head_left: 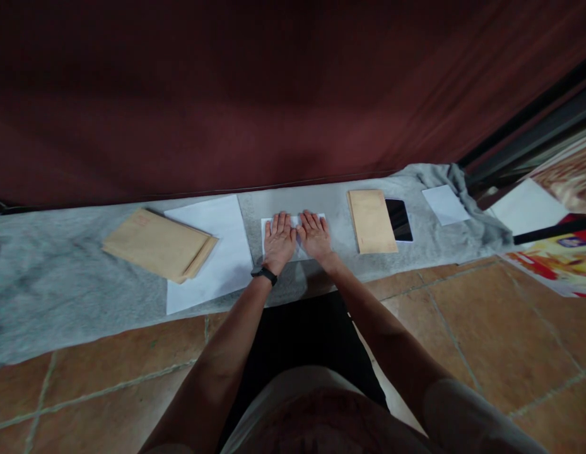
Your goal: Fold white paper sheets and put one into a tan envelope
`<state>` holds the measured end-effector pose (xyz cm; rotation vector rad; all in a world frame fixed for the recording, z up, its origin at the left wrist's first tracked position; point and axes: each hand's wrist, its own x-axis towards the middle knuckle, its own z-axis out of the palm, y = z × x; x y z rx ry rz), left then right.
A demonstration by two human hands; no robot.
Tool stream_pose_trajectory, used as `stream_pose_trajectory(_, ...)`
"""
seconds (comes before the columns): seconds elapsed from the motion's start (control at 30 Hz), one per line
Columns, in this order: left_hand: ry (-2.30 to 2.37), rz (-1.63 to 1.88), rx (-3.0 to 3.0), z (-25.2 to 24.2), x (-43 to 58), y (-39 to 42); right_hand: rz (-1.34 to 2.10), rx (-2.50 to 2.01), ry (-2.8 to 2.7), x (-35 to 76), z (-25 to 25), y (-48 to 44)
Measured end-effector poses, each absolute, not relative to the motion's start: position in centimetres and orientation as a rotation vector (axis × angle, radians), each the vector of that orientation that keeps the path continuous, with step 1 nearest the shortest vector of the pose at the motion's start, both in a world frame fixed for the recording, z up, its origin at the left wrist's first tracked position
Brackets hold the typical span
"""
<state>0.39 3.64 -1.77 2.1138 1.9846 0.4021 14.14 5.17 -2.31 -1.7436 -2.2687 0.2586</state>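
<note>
A small white paper (295,221) lies on the grey cloth in front of me, mostly covered by both hands. My left hand (279,238), with a black band at the wrist, rests flat on the paper's left part. Flat on its right part lies my right hand (314,235), fingers pointing away from me. The two thumbs are side by side near the middle. Neither hand grips anything.
Brown envelopes (155,243) overlap large white sheets (226,252) at the left. To the right are more brown envelopes (373,221), a dark-screened device (400,221) and a white sheet (445,205). A dark red curtain (274,94) hangs behind the cloth-covered surface (60,284).
</note>
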Motion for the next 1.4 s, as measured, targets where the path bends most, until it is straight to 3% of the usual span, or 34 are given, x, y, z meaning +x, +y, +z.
stream_pose_trajectory(0.53, 2.209, 0.568, 1.988, -2.4, -0.7, 1.1, 0.133, -1.874, -2.038, 17.2, -3.3, 2.4)
stream_pose_trajectory(1.13, 2.031, 0.517, 2.158, -1.7, -0.2, -6.9, 0.207, -2.062, -1.924, 18.4, -0.4, -0.1)
stream_pose_trajectory(1.4, 2.020, 0.586, 2.174, -1.8, -0.4, -6.9, 0.559, -2.053, -1.703, 19.0, 0.6, 1.3)
